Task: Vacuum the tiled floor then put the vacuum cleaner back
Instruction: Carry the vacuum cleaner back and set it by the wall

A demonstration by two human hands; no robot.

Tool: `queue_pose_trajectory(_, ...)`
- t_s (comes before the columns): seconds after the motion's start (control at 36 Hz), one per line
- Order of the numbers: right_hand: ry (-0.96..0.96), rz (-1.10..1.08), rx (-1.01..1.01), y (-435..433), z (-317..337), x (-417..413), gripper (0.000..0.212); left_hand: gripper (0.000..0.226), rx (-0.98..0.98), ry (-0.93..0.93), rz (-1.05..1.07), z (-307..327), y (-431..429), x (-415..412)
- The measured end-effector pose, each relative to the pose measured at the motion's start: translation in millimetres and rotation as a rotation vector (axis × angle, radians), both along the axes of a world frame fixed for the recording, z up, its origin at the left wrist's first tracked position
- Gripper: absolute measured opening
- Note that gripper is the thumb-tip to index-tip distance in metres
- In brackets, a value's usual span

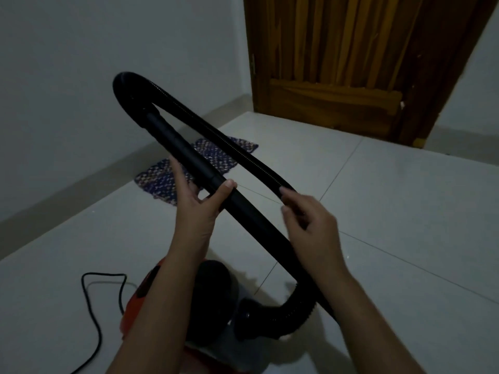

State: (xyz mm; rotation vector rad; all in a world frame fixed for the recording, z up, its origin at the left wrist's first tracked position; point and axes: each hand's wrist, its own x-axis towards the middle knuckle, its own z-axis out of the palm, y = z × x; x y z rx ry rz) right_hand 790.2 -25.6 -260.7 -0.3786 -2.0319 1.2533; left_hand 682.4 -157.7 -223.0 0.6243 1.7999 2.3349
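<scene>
A red and black vacuum cleaner [216,287] sits on the pale tiled floor [378,211] right below me, partly hidden by my left forearm. Its black ribbed hose [221,141] rises from the body's front, loops away from me and bends back into a rigid black wand [178,147]. My left hand [201,203] is closed around the near end of the wand. My right hand [307,225] pinches the hose with its fingers beside the wand. Both strands are held in the air, side by side.
The black power cord [93,314] curls over the floor at lower left. A small woven blue and white mat [194,168] lies by the left wall's skirting. A brown wooden door [351,63] stands at the far corner.
</scene>
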Motion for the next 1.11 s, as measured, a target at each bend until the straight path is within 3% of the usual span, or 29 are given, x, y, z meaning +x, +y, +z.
queue_pose_trajectory(0.08, -0.109, -0.069, 0.015, 26, -8, -16, 0.036, 0.105, 0.003, -0.01, -0.013, -2, -3, 1)
queue_pose_trajectory(0.19, -0.391, -0.108, 0.042, 47, -25, -39, 0.051, 0.105, 0.018, -0.035, -0.017, -2, 1, 2)
queue_pose_trajectory(0.31, -0.592, -0.033, -0.13, 51, -32, -46, 0.067, 0.107, 0.025, -0.05, -0.014, -3, 4, 7)
queue_pose_trajectory(0.42, -0.415, -0.016, -0.13, 49, -26, -34, 0.045, 0.104, 0.052, -0.039, 0.014, -6, 7, 15)
queue_pose_trajectory(0.61, -0.141, -0.009, -0.005, 46, -11, 6, 0.053, 0.101, 0.071, 0.027, -0.005, 7, 24, 23)
queue_pose_trajectory(0.72, -0.052, 0.02, -0.113, 42, 5, 27, 0.057, 0.101, 0.085, 0.058, -0.057, 18, 33, 27)
queue_pose_trajectory(0.81, -0.066, 0.073, -0.139, 39, 15, 40, 0.064, 0.101, 0.073, 0.08, -0.071, 22, 36, 28)
queue_pose_trajectory(1.0, -0.25, 0.082, -0.022, 22, 29, 58, 0.127, 0.101, 0.063, 0.102, -0.098, 29, 37, 31)
queue_pose_trajectory(1.11, -0.323, -0.038, 0.028, 4, 36, 54, 0.129, 0.102, 0.041, 0.1, -0.114, 34, 34, 30)
